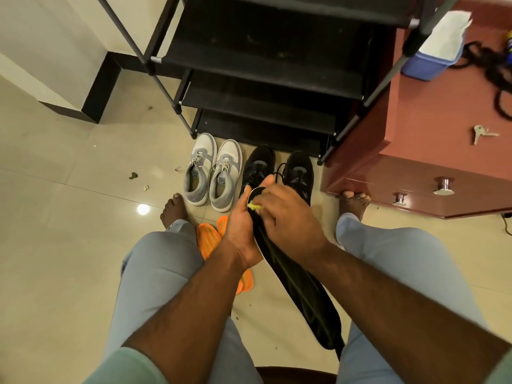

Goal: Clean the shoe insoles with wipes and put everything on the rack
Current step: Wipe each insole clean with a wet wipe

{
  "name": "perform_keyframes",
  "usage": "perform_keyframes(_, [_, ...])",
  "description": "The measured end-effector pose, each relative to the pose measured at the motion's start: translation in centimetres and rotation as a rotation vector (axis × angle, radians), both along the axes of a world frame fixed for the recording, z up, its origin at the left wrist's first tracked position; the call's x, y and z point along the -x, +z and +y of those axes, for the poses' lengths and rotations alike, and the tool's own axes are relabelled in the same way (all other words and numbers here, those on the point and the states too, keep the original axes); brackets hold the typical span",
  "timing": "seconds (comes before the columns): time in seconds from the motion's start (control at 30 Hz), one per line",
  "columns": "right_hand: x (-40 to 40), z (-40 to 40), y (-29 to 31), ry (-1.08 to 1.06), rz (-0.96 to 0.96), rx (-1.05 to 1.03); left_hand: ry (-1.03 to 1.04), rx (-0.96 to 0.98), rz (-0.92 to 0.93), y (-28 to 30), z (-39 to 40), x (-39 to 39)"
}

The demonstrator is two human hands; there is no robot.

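Our left hand (241, 225) curls around the edge of a long black insole (307, 295), gripping it near its toe end, while our right hand (288, 217) lies over the top of the same insole with fingers bent down against it. A scrap of yellow (254, 206) shows between the two hands; it may be a wipe, but too little of it shows for us to be sure. The insole slants down between our knees toward the lower edge of the view. Two orange insoles (210, 239) lie on the tiled floor (69, 217) just beside our left knee. Beyond them stand a grey pair of sneakers (212, 173) and a black pair of sneakers (279, 170), side by side in front of the black rack (266, 79). A reddish cabinet (432, 151) stands to the right of the rack, with keys (483, 133) on top.
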State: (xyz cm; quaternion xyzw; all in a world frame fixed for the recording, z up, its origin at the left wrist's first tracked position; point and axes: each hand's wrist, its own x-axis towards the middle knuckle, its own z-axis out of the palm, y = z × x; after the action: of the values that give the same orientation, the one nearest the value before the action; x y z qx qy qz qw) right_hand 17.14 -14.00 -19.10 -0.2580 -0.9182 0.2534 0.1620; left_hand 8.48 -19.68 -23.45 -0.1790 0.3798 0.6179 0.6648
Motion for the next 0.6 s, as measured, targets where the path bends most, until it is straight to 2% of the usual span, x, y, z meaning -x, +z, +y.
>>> perform_keyframes(0.07, [-0.1, 0.5, -0.1, 0.069, -0.058, 0.01, -0.027, 0.005, -0.02, 0.1, 0.0, -0.1])
perform_keyframes(0.2, [-0.1, 3.2, -1.6, -0.125, -0.096, 0.064, -0.135, 0.047, -0.004, 0.1, 0.0, -0.6])
perform_keyframes(0.37, [0.0, 1.8, -1.4, 0.044, -0.132, 0.071, -0.095, 0.061, -0.007, 0.0, 0.2, -0.4])
perform_keyframes(0.5, [-0.3, 3.4, -2.1, -0.139, -0.098, 0.071, -0.121, 0.084, 0.031, 0.1, 0.2, -0.8])
perform_keyframes(0.6, [-0.1, 2.3, -1.7, -0.021, -0.084, 0.089, -0.052, 0.057, -0.012, 0.3, 0.3, -0.8])
